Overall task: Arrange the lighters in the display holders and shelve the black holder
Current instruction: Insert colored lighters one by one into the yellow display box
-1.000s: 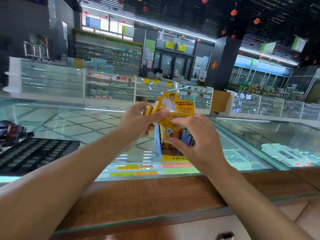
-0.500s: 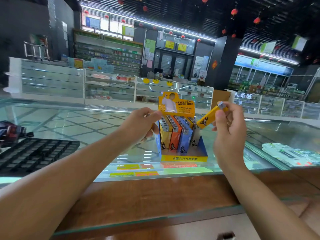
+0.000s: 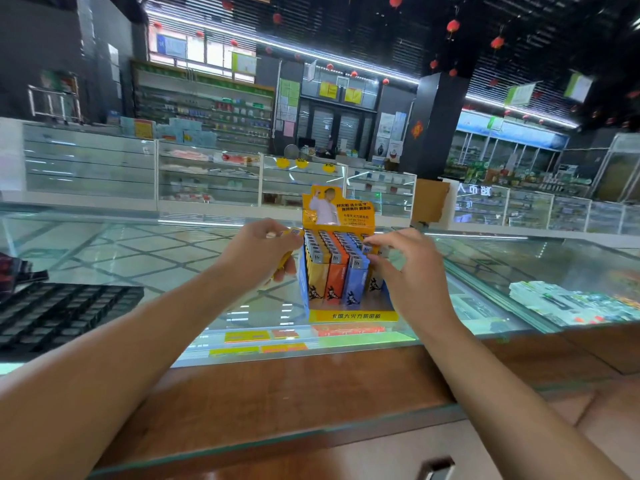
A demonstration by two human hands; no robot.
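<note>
Lighters (image 3: 337, 268) now fill the display holder (image 3: 349, 315); right hand (image 3: 412, 268), fingers apart, has just seated one, left hand (image 3: 263, 254) grips more yellow ones.

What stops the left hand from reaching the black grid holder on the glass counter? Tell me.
Probably nothing bars the path: the black grid holder lies uncovered on the glass counter beside the left forearm. But the left hand is holding yellow lighters, so it isn't free.

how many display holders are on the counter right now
2. The yellow and blue cardboard holder full of lighters stands at the counter's centre between both hands. The black holder lies flat at the far left, partly cut off by the frame edge. Others may be out of view.
</note>
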